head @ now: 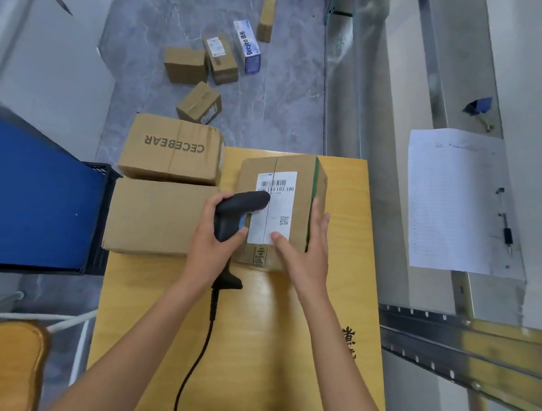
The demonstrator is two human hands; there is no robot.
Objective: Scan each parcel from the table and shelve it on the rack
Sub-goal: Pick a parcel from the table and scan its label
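Blue panel [19, 193] fills my far left, with two plain cardboard boxes just beside it: the upper one [172, 149] reads CECEBEAR, printed upside down from where I look, and the lower one [154, 217] is unmarked. Next I see my left hand [210, 249] wrapped tight around the grip of a black corded scanner [235, 214], its nose resting over the label of the parcel. That parcel [279, 206] stands on the yellow wooden table [332, 282], towards its far end, touching the unmarked box on its left. It is a brown carton, taped down the middle, with a green strip along its right edge. Its white label [273, 205] carries a barcode, a number I read as roughly 159-102-100, and a small QR code lower down. My right hand [305, 251] lies spread flat on the carton's near right corner, fingers extended, pressing rather than clasping. Further right, a printed sheet [449, 198] lies on the metal rack [471, 352], its writing too faint to read
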